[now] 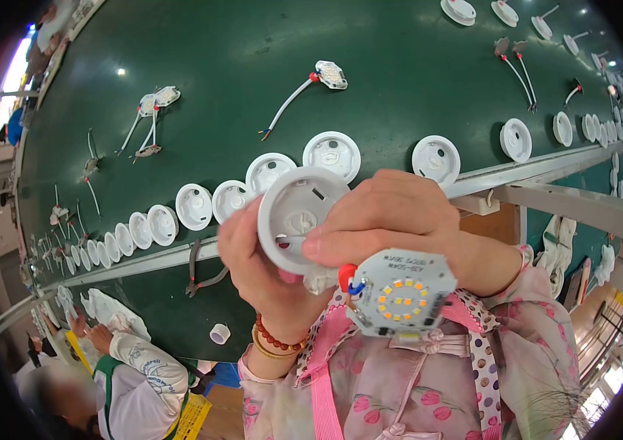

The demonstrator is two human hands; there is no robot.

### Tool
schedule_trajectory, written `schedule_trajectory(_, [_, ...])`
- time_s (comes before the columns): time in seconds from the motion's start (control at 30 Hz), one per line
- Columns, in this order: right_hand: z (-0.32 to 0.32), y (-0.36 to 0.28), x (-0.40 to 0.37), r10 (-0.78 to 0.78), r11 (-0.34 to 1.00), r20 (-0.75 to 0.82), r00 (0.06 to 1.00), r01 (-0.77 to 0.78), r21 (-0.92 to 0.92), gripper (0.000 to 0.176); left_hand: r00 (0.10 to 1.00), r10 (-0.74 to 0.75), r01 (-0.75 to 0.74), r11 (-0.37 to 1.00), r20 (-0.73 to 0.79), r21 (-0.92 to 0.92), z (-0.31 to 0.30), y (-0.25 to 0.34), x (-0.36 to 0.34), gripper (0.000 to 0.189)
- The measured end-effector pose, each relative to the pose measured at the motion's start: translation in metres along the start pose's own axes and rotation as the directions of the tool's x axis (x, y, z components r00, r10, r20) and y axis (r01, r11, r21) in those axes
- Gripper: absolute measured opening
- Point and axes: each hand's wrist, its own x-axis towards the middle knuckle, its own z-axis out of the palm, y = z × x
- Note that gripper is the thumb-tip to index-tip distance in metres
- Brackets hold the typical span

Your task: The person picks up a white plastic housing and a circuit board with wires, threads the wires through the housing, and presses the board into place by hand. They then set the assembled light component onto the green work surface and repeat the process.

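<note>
A round white plastic cup [276, 213] is held up in front of my chest, its hollow side with slots and a blob of white paste facing me. My left hand [249, 257] grips its left rim. Over the lower right of the cup, my right hand [392, 220] has its fingers closed, pressing at a slot where a white wire shows. An octagonal LED board [403, 295] with a red and blue connector hangs just below my right hand. Whether its wire runs through the cup is partly hidden by my fingers.
More white cups [332, 155] line the green table [399, 81]. LED boards with wires [330, 75] lie beyond them. Pliers [194, 271] and a small white ring [219, 334] are at the lower left, near a co-worker [139, 374]. A metal rail [546, 165] runs along the edge.
</note>
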Motion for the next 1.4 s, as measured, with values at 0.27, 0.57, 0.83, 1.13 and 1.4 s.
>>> schedule_trajectory(0.27, [0.002,0.002,-0.002,0.207,0.977,0.104,0.973,-0.199,-0.079,0.041,0.997,0.055,-0.059,0.995,0.054,0.08,0.001,-0.003,-0.006,0.075])
schedule_trajectory(0.57, [-0.023,-0.013,-0.011,0.575,0.485,0.349,0.74,-0.651,0.584,0.033,0.996,-0.011,0.012,1.0,0.091,-0.012,-0.001,-0.014,-0.011,0.078])
schedule_trajectory(0.83, [-0.004,-0.004,-0.013,0.638,0.372,0.314,0.704,-0.638,0.675,0.024,0.974,-0.026,0.065,0.984,0.225,-0.167,-0.011,-0.006,-0.008,0.081])
schedule_trajectory(1.13, [0.002,-0.011,-0.017,0.673,0.614,0.246,0.697,-0.713,0.34,0.04,0.966,-0.063,0.13,0.958,0.252,-0.257,-0.012,-0.005,-0.01,0.083])
schedule_trajectory(1.4, [-0.004,-0.021,0.007,0.319,0.944,0.275,0.907,-0.278,-0.175,0.068,0.934,-0.053,0.126,0.975,0.353,-0.185,-0.019,-0.006,-0.008,0.084])
